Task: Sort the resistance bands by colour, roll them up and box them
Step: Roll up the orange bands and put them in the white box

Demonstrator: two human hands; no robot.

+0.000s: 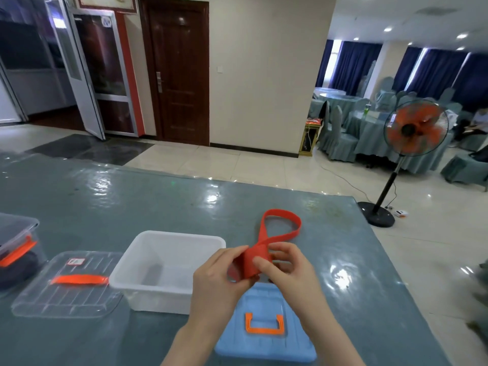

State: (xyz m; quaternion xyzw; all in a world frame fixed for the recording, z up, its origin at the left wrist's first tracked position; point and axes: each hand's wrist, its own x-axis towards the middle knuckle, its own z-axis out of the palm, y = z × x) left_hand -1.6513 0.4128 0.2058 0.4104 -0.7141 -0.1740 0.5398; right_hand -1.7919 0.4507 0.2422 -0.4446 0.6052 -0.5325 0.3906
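Observation:
Both my hands hold a red resistance band [266,241] above the table. My left hand [216,281] pinches its rolled lower end from the left, and my right hand [285,270] grips the same end from the right. The band's free loop stands up and away from me, twisted once. Left of my hands sits a white translucent box [148,265], open, with nothing visible inside. A blue lid [266,342] with an orange handle lies flat under my wrists.
A clear lid [66,286] with an orange handle lies left of the white box. A clear box [15,247] holding something dark stands at the far left edge. The teal table [132,202] ends at the right, with a floor fan [414,128] beyond it.

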